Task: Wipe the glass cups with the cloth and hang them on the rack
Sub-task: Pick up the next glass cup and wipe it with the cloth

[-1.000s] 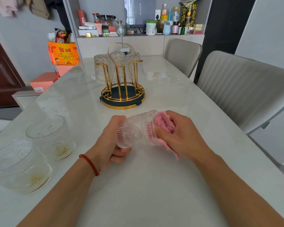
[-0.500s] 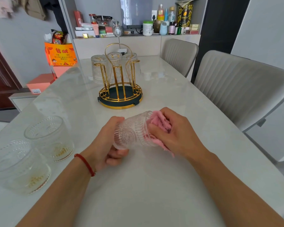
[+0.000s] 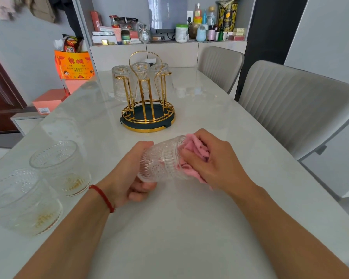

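My left hand [image 3: 127,178] grips a ribbed glass cup [image 3: 161,160] lying sideways above the table, its base toward me. My right hand [image 3: 212,162] holds a pink cloth [image 3: 195,150] stuffed into the cup's mouth. Beyond them stands a gold wire rack [image 3: 147,109] on a dark round base, with three glass cups [image 3: 141,77] hanging upside down on its far pegs. Two more glass cups [image 3: 63,166] stand upright at the left table edge, with yellowish residue at the bottom.
The white marble table [image 3: 189,228] stretches ahead. Two grey padded chairs [image 3: 290,103] stand along its right side. A shelf with several bottles and tins [image 3: 201,27] lies behind the table. Orange boxes [image 3: 73,65] sit at the far left.
The cup and both hands have stayed in about the same place. My right hand has turned the cloth a little inside the cup's mouth.
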A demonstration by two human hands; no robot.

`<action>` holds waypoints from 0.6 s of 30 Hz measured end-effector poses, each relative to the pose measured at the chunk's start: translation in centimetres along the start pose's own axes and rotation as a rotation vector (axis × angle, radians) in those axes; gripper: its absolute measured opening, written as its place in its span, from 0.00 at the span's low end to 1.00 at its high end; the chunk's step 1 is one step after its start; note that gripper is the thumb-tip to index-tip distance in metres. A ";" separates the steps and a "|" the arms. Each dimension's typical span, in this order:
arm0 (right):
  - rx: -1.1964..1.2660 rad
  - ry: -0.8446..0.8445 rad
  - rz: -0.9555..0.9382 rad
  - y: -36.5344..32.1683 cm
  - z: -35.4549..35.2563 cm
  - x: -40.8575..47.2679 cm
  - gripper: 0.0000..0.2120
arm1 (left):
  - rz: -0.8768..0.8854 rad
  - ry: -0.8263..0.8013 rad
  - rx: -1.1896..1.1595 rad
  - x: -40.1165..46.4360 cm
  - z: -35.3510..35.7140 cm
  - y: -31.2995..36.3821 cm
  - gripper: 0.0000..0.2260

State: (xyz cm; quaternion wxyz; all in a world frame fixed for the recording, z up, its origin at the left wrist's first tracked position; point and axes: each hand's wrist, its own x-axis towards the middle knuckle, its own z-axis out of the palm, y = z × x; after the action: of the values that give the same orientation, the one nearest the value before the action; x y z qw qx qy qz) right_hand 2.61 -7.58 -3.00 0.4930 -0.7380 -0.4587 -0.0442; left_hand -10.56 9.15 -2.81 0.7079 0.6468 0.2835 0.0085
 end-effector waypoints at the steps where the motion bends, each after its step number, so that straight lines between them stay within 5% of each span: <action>1: 0.029 0.032 0.030 -0.1 0.2 0.1 0.08 | 0.008 0.009 -0.033 0.1 0.2 -0.1 0.24; 5: 0.167 0.036 0.255 0.0 1.0 0.2 0.09 | 0.116 0.169 -0.228 0.7 1.6 -0.3 0.25; 7: 0.098 -0.030 0.195 0.2 0.9 0.0 0.10 | 0.122 0.254 -0.230 0.9 1.4 -0.3 0.21; 13: -0.099 0.035 -0.098 0.4 0.1 0.1 0.09 | -0.004 -0.001 -0.079 0.0 -0.2 0.0 0.22; 18: 0.073 0.056 0.201 0.2 1.1 0.4 0.11 | 0.103 0.198 -0.158 0.6 1.2 -0.3 0.25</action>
State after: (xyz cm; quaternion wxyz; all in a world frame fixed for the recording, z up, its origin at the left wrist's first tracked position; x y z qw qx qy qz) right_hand 2.52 -6.53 -3.50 0.5342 -0.7603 -0.3695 0.0015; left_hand -9.66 8.29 -3.29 0.7238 0.5987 0.3170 0.1310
